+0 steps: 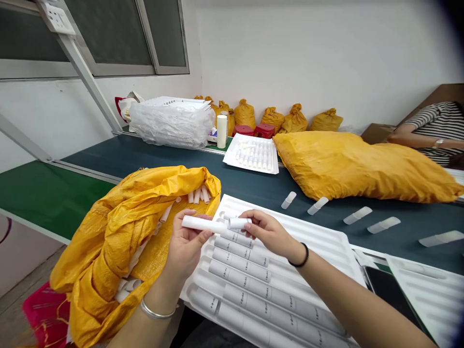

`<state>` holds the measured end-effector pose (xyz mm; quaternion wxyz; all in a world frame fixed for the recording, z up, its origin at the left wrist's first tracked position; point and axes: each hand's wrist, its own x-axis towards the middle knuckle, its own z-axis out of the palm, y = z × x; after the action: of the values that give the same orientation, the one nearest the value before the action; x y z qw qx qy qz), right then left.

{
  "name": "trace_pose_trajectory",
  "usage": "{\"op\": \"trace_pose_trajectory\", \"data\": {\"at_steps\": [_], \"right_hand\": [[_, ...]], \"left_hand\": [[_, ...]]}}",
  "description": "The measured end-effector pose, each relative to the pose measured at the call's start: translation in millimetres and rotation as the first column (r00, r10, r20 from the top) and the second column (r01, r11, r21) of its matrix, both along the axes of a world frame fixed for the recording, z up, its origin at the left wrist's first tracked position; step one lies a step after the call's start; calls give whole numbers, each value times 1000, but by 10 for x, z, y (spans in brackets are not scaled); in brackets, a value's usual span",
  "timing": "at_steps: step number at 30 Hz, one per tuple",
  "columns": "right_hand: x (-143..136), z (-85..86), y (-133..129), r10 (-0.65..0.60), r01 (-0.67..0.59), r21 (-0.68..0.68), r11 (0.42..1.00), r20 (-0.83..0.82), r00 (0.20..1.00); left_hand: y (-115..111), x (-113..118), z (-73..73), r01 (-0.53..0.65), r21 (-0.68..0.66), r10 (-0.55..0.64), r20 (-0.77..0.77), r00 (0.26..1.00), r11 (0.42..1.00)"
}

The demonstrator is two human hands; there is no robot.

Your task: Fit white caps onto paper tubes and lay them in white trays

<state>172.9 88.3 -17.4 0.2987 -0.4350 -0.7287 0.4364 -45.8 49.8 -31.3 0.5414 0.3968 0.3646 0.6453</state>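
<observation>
Left grip: my left hand [184, 244], a silver bangle [157, 312] at its wrist, pinches a long white tube [201, 224] between thumb and fingers; the tube lies nearly level.
Right grip: my right hand [266, 232], its wrist ringed by a black band [300, 256], pinches a short white tube [239, 223] at its right end.
Held tubes: in line, their facing ends close together over the far left part of the tray; whether they touch, I cannot tell.
Grooved tray [308, 232]: below my hands, slanting from far left to near right; printed tubes [253, 285] lie along several of its grooves.
Open yellow sack [108, 227]: slumped to the left of my left hand, with loose white tubes [196, 195] in its mouth; a red crate [39, 314] shows at its near left.
Dark belt [170, 157]: runs beyond the tray from far left to near right, carrying a spaced row of translucent pieces [357, 215].
Full yellow sack [358, 164]: lying on the belt, far right.
Second tray [232, 159]: far middle, holding more white tubes, with a plastic-wrapped bundle [172, 125] to its left.
Near right: a dark flat object [391, 295] between my tray and another white tray [427, 299].
Background: tied yellow sacks [244, 113] by the wall; at far right, a person in a striped sleeve [433, 118].
</observation>
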Motion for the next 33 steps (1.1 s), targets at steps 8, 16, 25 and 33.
{"op": "trace_pose_trajectory", "data": {"at_steps": [8, 16, 25, 33], "right_hand": [[207, 281, -362, -13, 30, 231, 973, -75, 997], [231, 286, -381, 15, -32, 320, 947, 56, 998], [215, 317, -376, -9, -5, -104, 995, -131, 991], [179, 322, -357, -64, -11, -351, 936, -204, 977]], "left_hand": [[-72, 66, 91, 43, -69, -63, -309, 949, 997], [-199, 21, 281, 351, -31, -254, -750, 611, 936], [-197, -21, 150, 383, 416, 235, -868, 438, 825], [-165, -33, 134, 466, 602, 520, -797, 307, 648]]}}
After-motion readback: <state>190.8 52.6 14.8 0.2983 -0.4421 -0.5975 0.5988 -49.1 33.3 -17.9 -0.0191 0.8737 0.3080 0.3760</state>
